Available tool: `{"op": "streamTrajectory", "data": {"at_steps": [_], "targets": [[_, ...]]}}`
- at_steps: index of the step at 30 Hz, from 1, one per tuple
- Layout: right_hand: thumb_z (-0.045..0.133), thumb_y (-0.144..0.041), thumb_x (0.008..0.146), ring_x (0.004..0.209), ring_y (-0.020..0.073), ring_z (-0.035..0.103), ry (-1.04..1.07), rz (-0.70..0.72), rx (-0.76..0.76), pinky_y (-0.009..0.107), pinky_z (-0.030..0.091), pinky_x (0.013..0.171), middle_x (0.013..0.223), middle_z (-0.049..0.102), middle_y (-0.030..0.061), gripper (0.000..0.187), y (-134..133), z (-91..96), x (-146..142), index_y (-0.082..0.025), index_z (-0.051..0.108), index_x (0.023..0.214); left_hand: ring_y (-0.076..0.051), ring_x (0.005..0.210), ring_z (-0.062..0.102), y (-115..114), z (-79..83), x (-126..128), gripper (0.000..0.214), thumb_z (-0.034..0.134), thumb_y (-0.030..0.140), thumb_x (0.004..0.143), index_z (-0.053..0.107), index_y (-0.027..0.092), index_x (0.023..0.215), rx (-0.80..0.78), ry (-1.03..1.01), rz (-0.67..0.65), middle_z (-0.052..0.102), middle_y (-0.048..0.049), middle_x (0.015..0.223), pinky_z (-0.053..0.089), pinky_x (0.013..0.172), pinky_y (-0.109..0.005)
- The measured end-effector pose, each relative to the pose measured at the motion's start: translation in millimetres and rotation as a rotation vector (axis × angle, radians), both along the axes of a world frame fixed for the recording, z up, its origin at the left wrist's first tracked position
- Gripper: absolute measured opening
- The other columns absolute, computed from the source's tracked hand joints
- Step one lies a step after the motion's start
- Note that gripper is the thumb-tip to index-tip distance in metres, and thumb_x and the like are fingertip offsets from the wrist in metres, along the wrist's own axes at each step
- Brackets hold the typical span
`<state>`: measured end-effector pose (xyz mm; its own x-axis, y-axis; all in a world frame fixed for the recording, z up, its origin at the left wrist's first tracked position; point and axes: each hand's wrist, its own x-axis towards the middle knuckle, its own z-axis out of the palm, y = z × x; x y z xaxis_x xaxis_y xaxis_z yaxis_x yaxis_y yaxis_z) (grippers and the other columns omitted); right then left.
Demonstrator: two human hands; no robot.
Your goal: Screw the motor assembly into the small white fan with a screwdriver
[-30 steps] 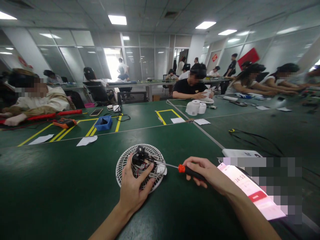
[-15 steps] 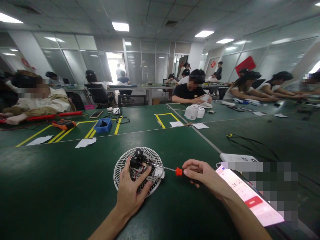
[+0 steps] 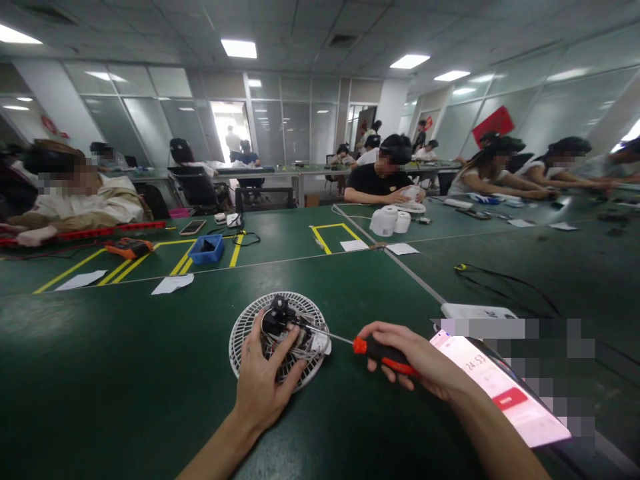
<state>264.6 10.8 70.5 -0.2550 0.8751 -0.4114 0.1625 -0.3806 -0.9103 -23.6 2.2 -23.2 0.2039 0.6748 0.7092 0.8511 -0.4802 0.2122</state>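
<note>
A round white fan grille [image 3: 250, 323] lies flat on the green table [image 3: 125, 373] in front of me, with a black motor [image 3: 277, 315] and loose wires on it. My left hand [image 3: 265, 380] rests on the grille's near side, fingers curled around the motor part and wires. My right hand [image 3: 417, 360] is closed on the red-and-black handle of a screwdriver [image 3: 373, 352]. Its metal shaft points left and its tip sits in the motor assembly.
A phone with a lit pink screen [image 3: 500, 390] lies by my right forearm, a white box [image 3: 475, 311] behind it. A blue bin [image 3: 207, 248], paper slips, an orange meter [image 3: 127, 248] and a black cable [image 3: 500, 279] lie farther out. Other people sit at the far tables.
The view shifted slightly. My right hand slid a little back along the screwdriver handle, showing more of the red grip; the tip stays in the motor. My left hand keeps its hold.
</note>
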Motion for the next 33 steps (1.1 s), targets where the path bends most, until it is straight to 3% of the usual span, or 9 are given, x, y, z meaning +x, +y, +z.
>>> {"op": "streamTrajectory", "data": {"at_steps": [3, 9, 14, 16, 19, 22, 25, 33], "targets": [[0.064, -0.045, 0.083, 0.048, 0.0091, 0.053, -0.033, -0.005, 0.048, 0.013, 0.032, 0.035, 0.071, 0.071, 0.0021, 0.033, -0.2, 2.3, -1.5, -0.020, 0.065, 0.105, -0.041, 0.149, 0.028, 0.3, 0.0, 0.3, 0.055, 0.063, 0.035, 0.092, 0.050, 0.032, 0.145, -0.002, 0.005, 0.009, 0.007, -0.0119, 0.168, 0.043, 0.110, -0.059], [0.077, -0.047, 0.073, 0.058, 0.0125, 0.056, -0.039, -0.032, 0.200, 0.018, 0.037, 0.041, 0.078, 0.069, 0.0013, 0.043, 1.7, 1.1, 4.0, -0.020, 0.063, 0.104, -0.041, 0.150, 0.026, 0.1, -1.5, -0.9, 0.060, 0.064, 0.039, 0.091, 0.046, 0.031, 0.148, -0.028, 0.012, 0.028, 0.007, -0.0130, 0.168, 0.042, 0.111, -0.060], [0.087, -0.032, 0.061, 0.079, 0.0186, 0.064, -0.046, -0.079, 0.370, 0.029, 0.051, 0.069, 0.084, 0.069, 0.0011, 0.040, 3.7, -1.7, 6.6, -0.020, 0.068, 0.094, -0.041, 0.150, 0.027, 0.3, -1.9, -1.3, 0.059, 0.065, 0.039, 0.090, 0.049, 0.031, 0.146, -0.026, 0.020, 0.025, 0.007, -0.0131, 0.168, 0.043, 0.111, -0.059], [0.087, -0.034, 0.062, 0.082, 0.0195, 0.065, -0.018, -0.083, 0.363, 0.031, 0.053, 0.075, 0.084, 0.070, 0.0014, 0.043, 3.5, -2.6, 3.7, -0.020, 0.067, 0.097, -0.040, 0.149, 0.029, 0.2, -1.7, -0.7, 0.059, 0.066, 0.039, 0.090, 0.049, 0.031, 0.146, -0.008, 0.014, 0.024, 0.008, -0.0133, 0.167, 0.044, 0.110, -0.058], [0.076, -0.052, 0.076, 0.073, 0.0191, 0.067, -0.003, -0.074, 0.210, 0.028, 0.054, 0.058, 0.088, 0.073, 0.0042, 0.050, 2.1, -3.8, -1.2, -0.023, 0.062, 0.114, -0.040, 0.148, 0.031, 0.1, -1.4, 0.4, 0.058, 0.068, 0.038, 0.089, 0.051, 0.031, 0.144, 0.015, 0.002, 0.017, 0.009, -0.0131, 0.167, 0.045, 0.109, -0.059], [0.059, -0.058, 0.087, 0.050, 0.0130, 0.058, -0.060, -0.030, 0.064, 0.019, 0.041, 0.038, 0.075, 0.073, 0.0036, 0.047, 0.7, -4.2, -2.8, -0.022, 0.060, 0.117, -0.041, 0.148, 0.031, 0.6, -1.6, 1.2, 0.057, 0.069, 0.038, 0.088, 0.053, 0.032, 0.142, 0.015, -0.002, 0.010, 0.008, -0.0124, 0.167, 0.043, 0.109, -0.061], [0.063, -0.053, 0.084, 0.044, 0.0090, 0.051, -0.100, -0.014, 0.084, 0.015, 0.035, 0.035, 0.066, 0.069, 0.0005, 0.042, 0.1, -3.6, -1.8, -0.021, 0.063, 0.111, -0.042, 0.148, 0.030, 1.1, -2.2, 1.5, 0.057, 0.070, 0.039, 0.087, 0.054, 0.032, 0.141, 0.011, 0.002, 0.015, 0.006, -0.0119, 0.168, 0.043, 0.109, -0.062], [0.075, -0.054, 0.075, 0.052, 0.0105, 0.053, -0.085, -0.034, 0.223, 0.018, 0.037, 0.040, 0.074, 0.072, 0.0032, 0.051, 2.6, -1.4, 1.1, -0.018, 0.061, 0.108, -0.042, 0.147, 0.031, 0.6, -1.3, 1.7, 0.058, 0.071, 0.039, 0.086, 0.055, 0.032, 0.141, 0.000, -0.007, 0.027, 0.006, -0.0117, 0.167, 0.042, 0.110, -0.062]]}}
